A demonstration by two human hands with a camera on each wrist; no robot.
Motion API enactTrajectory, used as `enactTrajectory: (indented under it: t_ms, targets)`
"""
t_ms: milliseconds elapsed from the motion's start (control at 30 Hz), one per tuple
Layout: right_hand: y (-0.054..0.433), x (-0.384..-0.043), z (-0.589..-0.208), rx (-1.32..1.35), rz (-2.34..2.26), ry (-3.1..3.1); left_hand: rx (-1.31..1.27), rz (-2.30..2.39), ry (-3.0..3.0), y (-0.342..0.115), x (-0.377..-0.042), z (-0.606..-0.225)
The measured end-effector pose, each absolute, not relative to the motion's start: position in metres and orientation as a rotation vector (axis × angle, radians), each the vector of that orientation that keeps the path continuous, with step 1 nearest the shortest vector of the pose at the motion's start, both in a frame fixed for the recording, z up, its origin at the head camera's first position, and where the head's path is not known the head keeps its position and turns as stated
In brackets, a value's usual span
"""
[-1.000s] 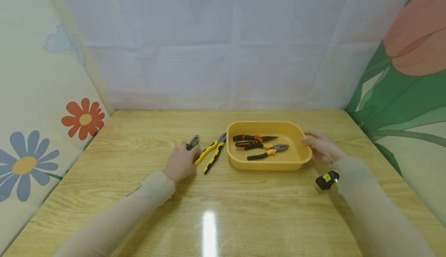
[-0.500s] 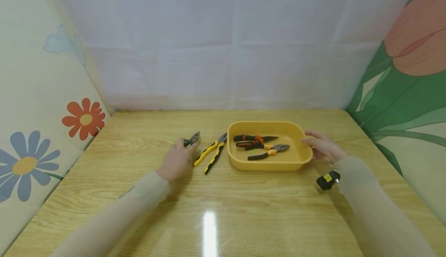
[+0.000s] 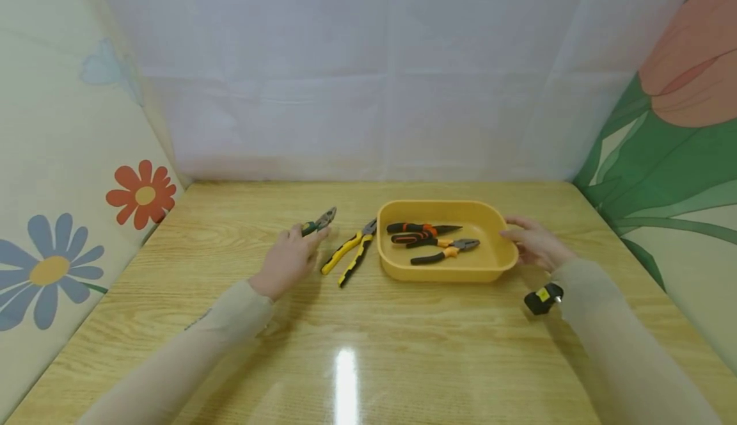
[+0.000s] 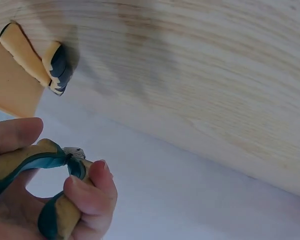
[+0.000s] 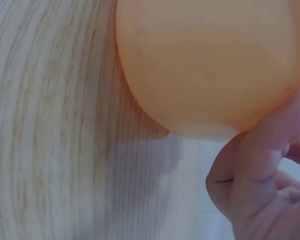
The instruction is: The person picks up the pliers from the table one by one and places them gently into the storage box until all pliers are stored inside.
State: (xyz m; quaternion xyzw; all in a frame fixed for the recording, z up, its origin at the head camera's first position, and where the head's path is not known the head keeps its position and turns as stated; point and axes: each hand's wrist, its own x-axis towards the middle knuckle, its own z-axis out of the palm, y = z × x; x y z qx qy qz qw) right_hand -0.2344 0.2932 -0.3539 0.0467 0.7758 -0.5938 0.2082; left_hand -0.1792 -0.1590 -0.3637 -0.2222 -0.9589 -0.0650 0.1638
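My left hand (image 3: 286, 258) grips green-handled pliers (image 3: 326, 218), raised over the wooden table with the metal nose pointing away to the right. In the left wrist view, curled fingers wrap one handle of these pliers (image 4: 55, 159), whose handles are spread. Beside that hand lie yellow-and-black pliers (image 3: 361, 253), handles parted, nose against the tub. The right hand (image 3: 538, 244) holds the right end of a yellow plastic tub (image 3: 449, 274), fingers at its rim. Inside the tub rest orange-and-black pliers (image 3: 448, 252) and, behind them, black-and-red long-nose pliers (image 3: 443, 229).
A small black object with a yellow label (image 3: 541, 298) sits on the wooden table (image 3: 426, 354) by the right sleeve. A white cloth backdrop (image 3: 345, 124) rises behind the table. Flower-printed panels (image 3: 52, 271) flank it on both sides.
The left hand has drawn back slightly left with the green-handled pliers, and their nose now points farther up and away. The right hand and tub stay put, with a slight camera shift.
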Motion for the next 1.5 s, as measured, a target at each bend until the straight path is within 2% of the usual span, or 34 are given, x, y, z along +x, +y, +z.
enactTrajectory:
  t_ms: [1067, 1500]
  targets:
    - [0.292, -0.235, -0.353, 0.151, -1.627, 2.182, -0.783, -0.165, -2.687, -0.139, -0.175, -0.338]
    - [0.291, -0.233, -0.350, 0.148, -1.598, 2.197, -0.824, -0.117, -2.503, -0.134, -0.177, -0.342]
